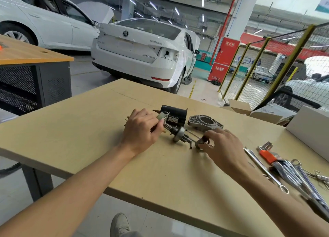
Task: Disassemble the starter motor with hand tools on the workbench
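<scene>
On the tan workbench (99, 130), the left hand (140, 130) curls its fingers around the near end of the starter motor's inner assembly (175, 132), which lies just in front of the black motor housing (175, 114). The right hand (223, 146) pinches a small grey metal part (200, 144) at the assembly's right end, possibly a cap or fork; the blur hides its shape. A cast aluminium end bracket (204, 122) sits just right of the housing. Wrenches (292, 172) lie at the near right.
</scene>
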